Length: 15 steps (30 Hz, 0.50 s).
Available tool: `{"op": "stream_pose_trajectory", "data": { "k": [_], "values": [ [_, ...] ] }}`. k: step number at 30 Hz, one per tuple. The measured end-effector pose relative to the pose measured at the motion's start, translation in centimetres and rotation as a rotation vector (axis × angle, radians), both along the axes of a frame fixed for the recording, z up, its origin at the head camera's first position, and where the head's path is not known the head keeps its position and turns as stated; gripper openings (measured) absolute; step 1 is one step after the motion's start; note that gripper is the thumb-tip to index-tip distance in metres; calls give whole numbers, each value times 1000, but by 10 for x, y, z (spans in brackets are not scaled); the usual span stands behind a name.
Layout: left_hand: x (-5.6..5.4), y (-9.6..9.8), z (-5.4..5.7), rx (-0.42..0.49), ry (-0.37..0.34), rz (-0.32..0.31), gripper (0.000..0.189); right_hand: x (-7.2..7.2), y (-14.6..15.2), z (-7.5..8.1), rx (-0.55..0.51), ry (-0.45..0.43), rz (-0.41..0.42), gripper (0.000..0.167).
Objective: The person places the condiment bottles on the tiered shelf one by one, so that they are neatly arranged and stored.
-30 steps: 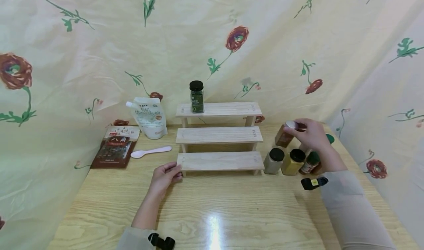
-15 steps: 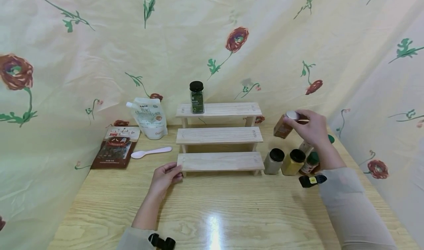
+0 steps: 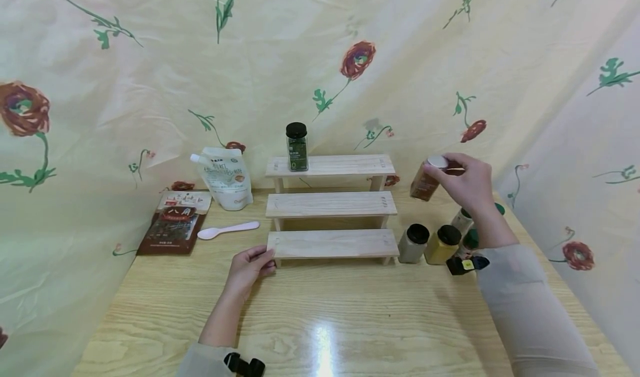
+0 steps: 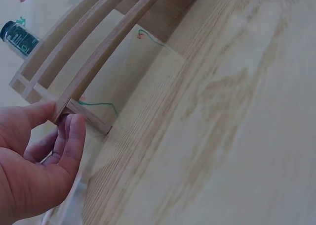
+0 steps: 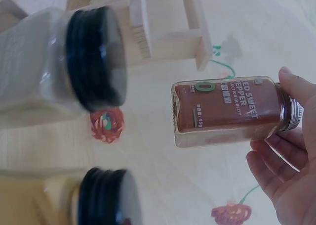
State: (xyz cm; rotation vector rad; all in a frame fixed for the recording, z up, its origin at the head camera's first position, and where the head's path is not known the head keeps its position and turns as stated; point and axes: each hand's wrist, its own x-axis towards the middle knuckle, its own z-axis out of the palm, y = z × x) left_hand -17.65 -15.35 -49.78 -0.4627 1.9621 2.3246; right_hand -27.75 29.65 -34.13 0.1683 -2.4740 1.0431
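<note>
My right hand (image 3: 467, 182) pinches the red pepper jar (image 3: 424, 185) by its capped end, apparently clear of the tabletop (image 3: 300, 310), right of the wooden rack (image 3: 332, 242) my left hand (image 3: 250, 269) grips: a carry, I judge, calling next for steady leftward travel.

Your left forearm (image 3: 220, 317) slanted up and inward from the lower edge of the head view, and your left hand (image 3: 251, 267) pinched, its thumb (image 4: 39, 114) opposing curled fingers (image 4: 72, 140). Your right forearm (image 3: 532, 310), sleeved almost to the wrist, also angled inward, your right hand (image 3: 469, 182) farther forward, gripping between its thumb (image 5: 295, 89) and bent fingers (image 5: 269, 166).
</note>
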Motion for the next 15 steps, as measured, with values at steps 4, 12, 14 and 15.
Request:
{"op": "stream_pose_trajectory", "data": {
  "k": [4,12,14,15],
  "values": [
    [0,0,0,-6,-4,1,34,-2,-7,7,-16,27,15,57],
    [0,0,1,6,2,-2,36,-7,-23,23,-31,60,44,55],
    [0,0,1,8,-1,-2,36,-8,-28,26,-32,68,47,54],
    [0,0,2,10,-3,-3,37,-9,-30,28,-31,72,49,54]
  ]
}}
